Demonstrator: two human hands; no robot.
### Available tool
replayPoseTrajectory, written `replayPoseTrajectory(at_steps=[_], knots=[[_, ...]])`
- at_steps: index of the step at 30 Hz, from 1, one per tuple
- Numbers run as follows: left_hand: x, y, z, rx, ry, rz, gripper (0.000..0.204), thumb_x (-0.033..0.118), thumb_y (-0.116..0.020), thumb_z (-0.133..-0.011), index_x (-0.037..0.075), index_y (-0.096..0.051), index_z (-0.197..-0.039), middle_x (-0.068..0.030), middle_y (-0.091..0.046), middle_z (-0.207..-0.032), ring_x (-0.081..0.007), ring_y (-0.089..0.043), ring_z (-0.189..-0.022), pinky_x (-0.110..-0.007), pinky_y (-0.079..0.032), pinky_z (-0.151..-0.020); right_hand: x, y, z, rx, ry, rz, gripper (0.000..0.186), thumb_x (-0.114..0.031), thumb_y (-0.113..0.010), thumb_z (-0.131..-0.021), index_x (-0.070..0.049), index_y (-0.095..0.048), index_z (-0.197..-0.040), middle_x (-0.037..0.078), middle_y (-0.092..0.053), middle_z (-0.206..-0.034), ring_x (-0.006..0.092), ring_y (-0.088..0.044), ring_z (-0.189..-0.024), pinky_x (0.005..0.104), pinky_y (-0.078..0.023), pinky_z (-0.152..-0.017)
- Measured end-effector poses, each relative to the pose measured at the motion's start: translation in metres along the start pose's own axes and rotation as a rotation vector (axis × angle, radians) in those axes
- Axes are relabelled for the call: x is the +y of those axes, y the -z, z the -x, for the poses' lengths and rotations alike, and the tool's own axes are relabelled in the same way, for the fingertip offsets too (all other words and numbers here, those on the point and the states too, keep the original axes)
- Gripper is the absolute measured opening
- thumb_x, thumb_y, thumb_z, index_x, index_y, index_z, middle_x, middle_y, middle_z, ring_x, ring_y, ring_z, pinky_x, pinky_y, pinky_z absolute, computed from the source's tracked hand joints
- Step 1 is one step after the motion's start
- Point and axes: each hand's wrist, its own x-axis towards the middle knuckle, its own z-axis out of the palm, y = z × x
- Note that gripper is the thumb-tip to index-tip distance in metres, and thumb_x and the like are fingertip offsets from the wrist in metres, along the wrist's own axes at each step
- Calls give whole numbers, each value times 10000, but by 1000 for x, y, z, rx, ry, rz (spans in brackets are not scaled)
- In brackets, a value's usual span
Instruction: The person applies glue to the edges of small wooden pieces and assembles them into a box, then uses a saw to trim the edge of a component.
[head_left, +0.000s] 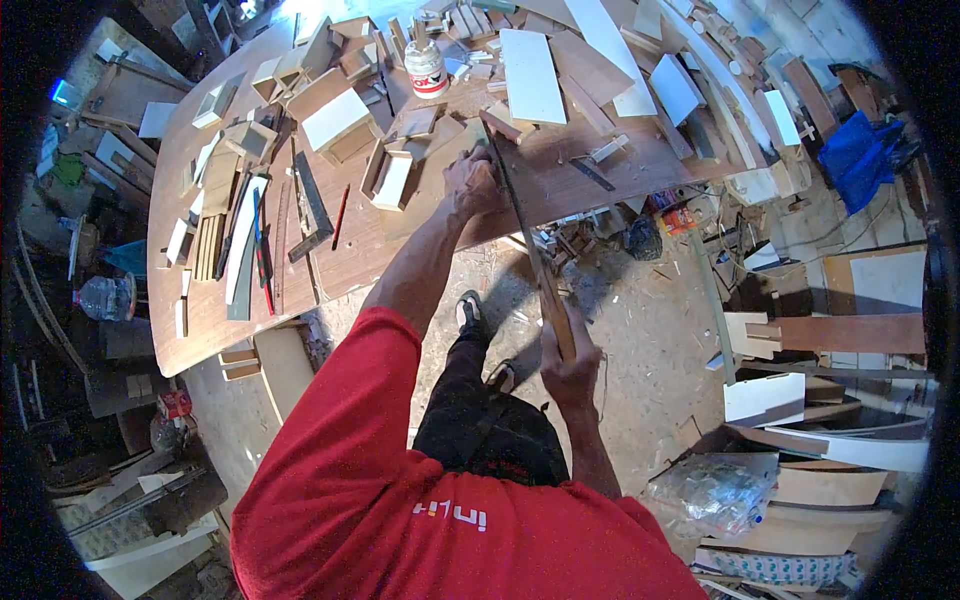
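Note:
My right hand [570,362] is wrapped around the wooden handle of a handsaw [527,232], below the table's near edge. Seen nearly edge-on, the long thin blade reaches up and away over the tabletop. Beside the blade, my left hand [472,184] presses down at the table edge with its fingers bent around a small piece of wood [490,170], mostly hidden under them. Just beyond the blade's far end lies a short wooden block [507,126]. A small open wooden box piece with a white face [390,178] rests left of my left hand.
The brown table [380,235] carries a white glue bottle [427,70], a red pencil [341,216], a try square [312,210] and white boards [532,75]. Wood offcuts lie on the floor beneath. Stacked boards [765,398] and a plastic bag [715,495] stand at right.

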Motion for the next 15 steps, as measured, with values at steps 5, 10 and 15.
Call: replayPoseTrajectory(at_steps=[5,10,15], knots=[[3,7,1,-104,66,13,329,273,-691,-733,143,-667,-1034,-35,-525,-1178,-300,-495,-1118,-515,-453,-870,4,3,5,48,16,27,360,-138,-590,-867,33,-569,-1183,226,-667,-912,326,-678,-799,359,-533,-718],[-1,4,0,-106,111,60,318,273,-669,-755,141,-660,-1044,-32,-534,-1168,-302,-499,-1116,-521,-453,-863,4,5,10,-45,-51,-6,404,-124,-602,-847,55,-549,-1205,241,-664,-924,313,-688,-792,387,-533,-700],[1,-3,1,5,28,-17,423,228,-643,-737,184,-556,-1149,-67,-630,-1010,-303,-565,-956,-488,-475,-720,10,-1,-8,-35,-45,-17,408,-118,-603,-846,29,-550,-1224,223,-670,-941,369,-673,-857,377,-531,-747]])
